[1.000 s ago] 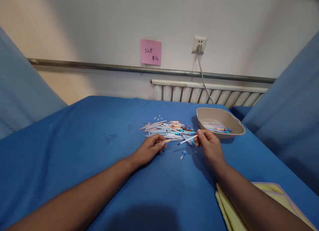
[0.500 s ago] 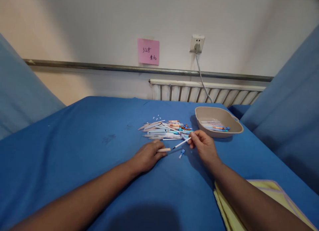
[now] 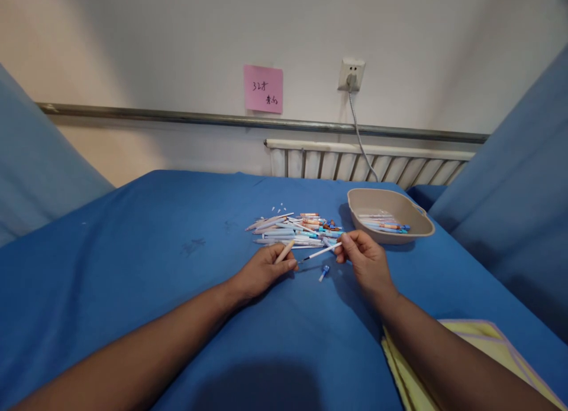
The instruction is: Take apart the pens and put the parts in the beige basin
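Observation:
My left hand (image 3: 265, 271) is closed around a cream-coloured pen barrel (image 3: 284, 252), which tilts up and away. Between the thumb and fingers of my right hand (image 3: 361, 258) is a thin white pen refill (image 3: 325, 251); its dark tip points left, close to my left fingertips. Whether the tip touches them I cannot tell. Just beyond both hands lies a pile of pen parts (image 3: 290, 230), with barrels in pale pink, blue and grey and some orange and blue pieces. A small blue pen part (image 3: 324, 272) with a clear end rests on the cloth between my hands.
A beige basin (image 3: 390, 238) holding several pens (image 3: 382, 226) stands at the back right. Tiny white bits (image 3: 278, 209) lie behind the pile. A folded yellow cloth (image 3: 483, 340) is under my right forearm. Blue cloth (image 3: 146, 239) covers the table; a radiator (image 3: 328, 159) stands behind.
The cream barrel in my left hand has swung from lying level, pointing right, to slanting upward. The refill in my right hand has tilted flatter, its tip shifting slightly left.

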The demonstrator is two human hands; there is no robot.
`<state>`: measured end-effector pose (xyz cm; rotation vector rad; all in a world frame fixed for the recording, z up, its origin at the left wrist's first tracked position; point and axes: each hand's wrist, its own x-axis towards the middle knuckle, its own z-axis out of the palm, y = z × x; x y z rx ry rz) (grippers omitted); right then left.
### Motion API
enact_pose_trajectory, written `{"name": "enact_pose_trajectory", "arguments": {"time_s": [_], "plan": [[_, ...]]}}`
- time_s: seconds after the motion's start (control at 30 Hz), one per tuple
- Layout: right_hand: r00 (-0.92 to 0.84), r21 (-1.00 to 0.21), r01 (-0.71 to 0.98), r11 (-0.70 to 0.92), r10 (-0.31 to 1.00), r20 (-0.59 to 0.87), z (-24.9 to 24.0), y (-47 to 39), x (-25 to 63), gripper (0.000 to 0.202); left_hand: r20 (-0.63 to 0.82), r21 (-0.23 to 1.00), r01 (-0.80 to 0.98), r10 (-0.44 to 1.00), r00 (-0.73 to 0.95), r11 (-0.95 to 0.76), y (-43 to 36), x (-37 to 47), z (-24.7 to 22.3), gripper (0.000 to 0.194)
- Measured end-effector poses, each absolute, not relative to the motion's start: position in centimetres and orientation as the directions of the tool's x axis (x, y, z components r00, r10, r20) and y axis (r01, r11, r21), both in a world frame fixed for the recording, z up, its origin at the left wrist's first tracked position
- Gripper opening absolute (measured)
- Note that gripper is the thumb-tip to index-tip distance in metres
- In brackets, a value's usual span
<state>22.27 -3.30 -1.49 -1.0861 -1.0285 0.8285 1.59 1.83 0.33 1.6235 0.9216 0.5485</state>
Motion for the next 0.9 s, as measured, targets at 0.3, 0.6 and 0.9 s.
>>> {"name": "enact_pose_trajectory", "arguments": {"time_s": [0.3, 0.6, 0.9], "plan": [[0.304, -0.965, -0.048, 0.259, 0.924, 0.233, -1.76, -3.18, 22.19, 0.029, -0.135, 0.952, 0.299, 0.786, 0.604, -0.067, 1.95, 1.45, 0.26, 0.029], [0.286, -0.965, -0.073, 0.25, 0.933, 0.22, -1.68, -3.28, 21.99, 0.026, -0.156, 0.952, 0.303, 0.778, 0.608, -0.046, 1.91, 1.49, 0.35, 0.032], [0.149, -0.979, -0.054, 0.197, 0.971, 0.187, -1.7, -3.43, 21.43, 0.031, -0.214, 0.962, 0.265, 0.771, 0.6, 0.061, 1.97, 1.39, 0.45, 0.037]]}}
